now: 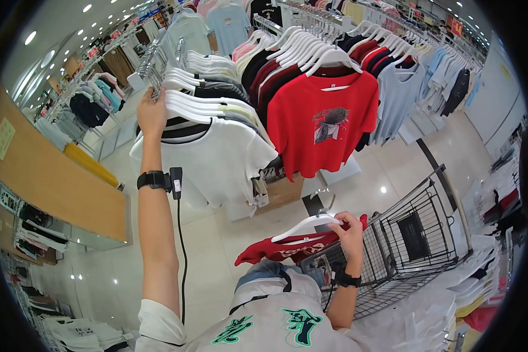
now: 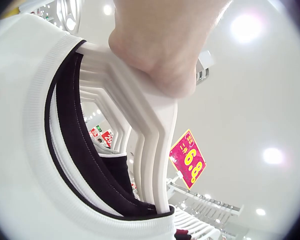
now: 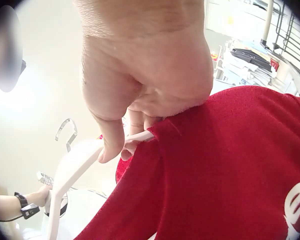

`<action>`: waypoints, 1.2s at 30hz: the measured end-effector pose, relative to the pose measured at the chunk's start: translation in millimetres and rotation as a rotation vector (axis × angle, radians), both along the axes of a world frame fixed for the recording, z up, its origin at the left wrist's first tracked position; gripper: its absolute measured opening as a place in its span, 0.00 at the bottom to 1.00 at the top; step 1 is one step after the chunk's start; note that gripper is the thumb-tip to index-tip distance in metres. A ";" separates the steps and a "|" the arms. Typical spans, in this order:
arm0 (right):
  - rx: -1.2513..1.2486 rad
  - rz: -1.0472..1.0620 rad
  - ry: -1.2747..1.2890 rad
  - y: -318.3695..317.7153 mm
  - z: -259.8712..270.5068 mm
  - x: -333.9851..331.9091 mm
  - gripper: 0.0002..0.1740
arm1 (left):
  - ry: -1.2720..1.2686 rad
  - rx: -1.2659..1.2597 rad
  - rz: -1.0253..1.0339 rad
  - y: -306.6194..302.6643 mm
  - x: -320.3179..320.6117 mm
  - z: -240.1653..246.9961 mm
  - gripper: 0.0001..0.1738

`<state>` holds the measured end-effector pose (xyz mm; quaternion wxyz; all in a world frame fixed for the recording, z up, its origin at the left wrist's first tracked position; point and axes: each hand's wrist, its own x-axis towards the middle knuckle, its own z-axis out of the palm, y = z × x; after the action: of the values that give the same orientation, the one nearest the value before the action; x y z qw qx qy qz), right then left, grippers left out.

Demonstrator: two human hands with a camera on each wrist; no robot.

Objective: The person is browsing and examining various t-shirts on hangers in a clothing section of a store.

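Note:
My left hand [image 1: 152, 114] is up at the hooks of the white hangers [image 1: 185, 104] and grips them near the rail's end. From the front one hangs a white T-shirt [image 1: 202, 155] with a dark neckline trim, seen close up in the left wrist view, where my fingers are hidden behind the wrist. Lower down, my right hand [image 1: 349, 237] pinches the shoulder of another white hanger [image 3: 72, 170] between thumb and fingers. A dark red shirt [image 3: 220, 165] with white lettering hangs on it, close in front of my body.
A red printed T-shirt [image 1: 325, 117] faces me on the neighbouring rail. A wire shopping cart [image 1: 413, 234] stands to the right, overlapping the held shirt. Beneath the rack is a cardboard box [image 1: 281, 193]. A wooden panel [image 1: 58, 170] borders the left; white clothes [image 1: 416, 317] lie at lower right.

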<state>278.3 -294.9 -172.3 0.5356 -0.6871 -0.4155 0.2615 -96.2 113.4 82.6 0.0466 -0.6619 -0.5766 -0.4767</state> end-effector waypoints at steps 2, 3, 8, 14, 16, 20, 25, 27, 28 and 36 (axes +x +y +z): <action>0.011 -0.014 -0.046 -2.6 16.9 -2.7 0.15 | -0.049 -0.023 -0.080 -19.3 3.2 4.8 0.36; 0.010 -0.022 -0.081 -5.6 22.5 -3.3 0.15 | -0.103 -0.054 -0.154 -32.8 3.8 2.3 0.37; 0.001 -0.067 -0.136 -17.9 19.9 3.6 0.14 | -0.055 0.323 -0.173 -148.2 -8.5 -57.7 0.29; 0.020 -0.121 -0.177 -11.3 22.8 2.1 0.13 | 0.200 -0.969 -0.588 -256.3 -73.1 -168.8 0.21; 0.049 -0.066 -0.198 8.8 30.9 -4.7 0.13 | 0.162 -1.157 -0.573 -277.2 -85.3 -186.9 0.28; 0.164 0.093 -0.280 57.3 53.4 -31.5 0.14 | -0.039 -0.926 -0.460 -304.9 -66.4 -170.1 0.29; 0.296 0.324 -0.262 105.7 95.6 -81.2 0.14 | -0.076 -0.633 -0.678 -287.7 -23.9 -127.9 0.26; 0.352 0.248 -0.273 112.4 105.8 -99.0 0.12 | -0.055 -0.693 -0.661 -276.5 -21.8 -126.5 0.20; 0.368 0.191 -0.275 115.6 106.1 -103.6 0.12 | -0.031 -0.759 -0.656 -272.9 -19.7 -125.6 0.15; 0.182 0.248 -0.105 100.6 75.8 -109.0 0.12 | -0.090 -0.704 -0.597 -291.0 -0.8 -135.9 0.16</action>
<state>169.3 -194.3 -96.5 0.5367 -0.5919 -0.5465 0.2508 -96.9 -177.6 -53.2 -0.3455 -0.7532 -0.4889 -0.2726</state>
